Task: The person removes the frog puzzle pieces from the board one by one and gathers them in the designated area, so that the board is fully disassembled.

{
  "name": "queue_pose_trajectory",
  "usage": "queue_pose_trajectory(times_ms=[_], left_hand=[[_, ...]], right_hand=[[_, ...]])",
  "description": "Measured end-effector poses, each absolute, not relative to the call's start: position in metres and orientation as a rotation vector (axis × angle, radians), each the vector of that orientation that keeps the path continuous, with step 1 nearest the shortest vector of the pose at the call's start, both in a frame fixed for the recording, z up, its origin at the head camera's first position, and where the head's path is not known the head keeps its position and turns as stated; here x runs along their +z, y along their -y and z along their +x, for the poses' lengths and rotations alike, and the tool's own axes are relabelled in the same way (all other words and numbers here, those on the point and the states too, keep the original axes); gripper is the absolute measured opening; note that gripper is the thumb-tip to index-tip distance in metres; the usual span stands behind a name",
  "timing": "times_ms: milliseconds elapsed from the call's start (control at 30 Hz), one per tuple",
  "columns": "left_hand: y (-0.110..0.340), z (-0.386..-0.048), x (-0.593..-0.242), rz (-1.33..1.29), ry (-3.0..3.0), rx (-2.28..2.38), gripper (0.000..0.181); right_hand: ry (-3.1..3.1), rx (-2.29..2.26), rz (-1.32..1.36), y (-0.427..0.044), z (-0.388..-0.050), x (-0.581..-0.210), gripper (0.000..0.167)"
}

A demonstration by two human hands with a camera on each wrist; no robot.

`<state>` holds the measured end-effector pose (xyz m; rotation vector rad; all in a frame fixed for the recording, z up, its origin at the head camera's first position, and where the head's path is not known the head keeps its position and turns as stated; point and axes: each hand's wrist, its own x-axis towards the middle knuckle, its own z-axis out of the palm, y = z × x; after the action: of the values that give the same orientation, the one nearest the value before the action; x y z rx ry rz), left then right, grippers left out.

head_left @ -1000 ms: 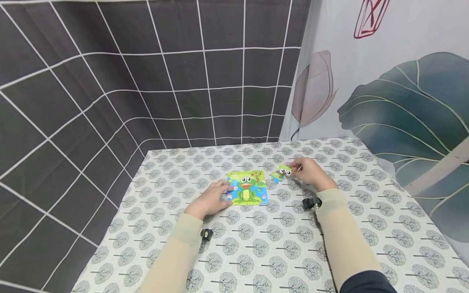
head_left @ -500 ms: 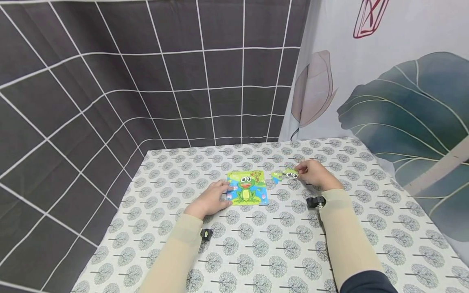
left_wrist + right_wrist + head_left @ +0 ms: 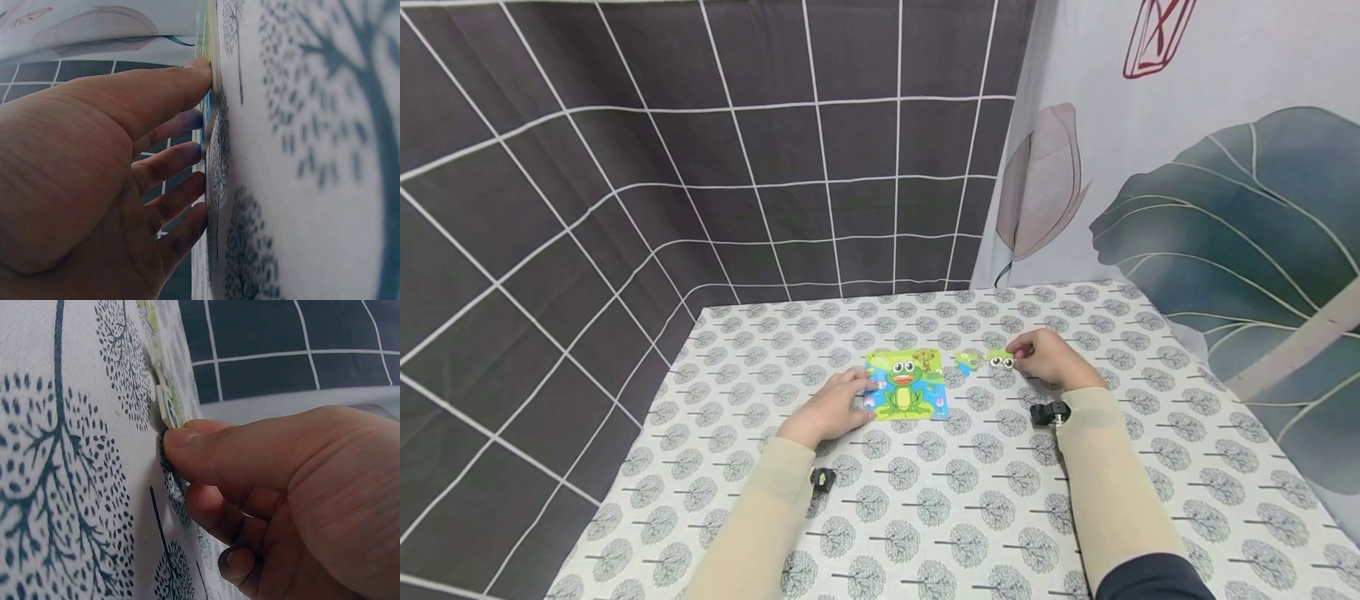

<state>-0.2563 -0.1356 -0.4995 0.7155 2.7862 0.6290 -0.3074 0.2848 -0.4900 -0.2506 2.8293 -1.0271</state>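
A square frog puzzle (image 3: 917, 387) lies on the table, its green frog on a blue and lime ground. My left hand (image 3: 829, 408) rests at its left side; in the left wrist view the thumb and fingertips touch the edge of the puzzle (image 3: 212, 53), with the fingers extended. Thumb and forefinger of my right hand (image 3: 1051, 362) pinch the right end of a green puzzle piece (image 3: 1001, 359) printed with two frog eyes. The right wrist view shows that piece (image 3: 165, 406) edge-on, low over the cloth. A second green and blue puzzle piece (image 3: 966, 363) lies between it and the puzzle.
A white tablecloth (image 3: 925, 517) with grey tree prints covers the table. Behind stands a dark curtain (image 3: 760, 167) with a white grid. At the right hangs a pale curtain (image 3: 1097, 108) with leaf prints.
My right hand has moved right and slightly down with the eye piece, away from the second piece, and lowered it toward the cloth. My left hand has stayed on the puzzle.
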Motion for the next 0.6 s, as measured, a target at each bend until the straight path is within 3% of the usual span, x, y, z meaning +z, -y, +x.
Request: queue_pose_trajectory(times_ms=[600], left_hand=[[0.1359,-0.2568,-0.5005,0.699,-2.784,0.626,0.063]], right_hand=[[-2.866,-0.980,-0.219,-0.2858,-0.3122,-0.4996,0.034]])
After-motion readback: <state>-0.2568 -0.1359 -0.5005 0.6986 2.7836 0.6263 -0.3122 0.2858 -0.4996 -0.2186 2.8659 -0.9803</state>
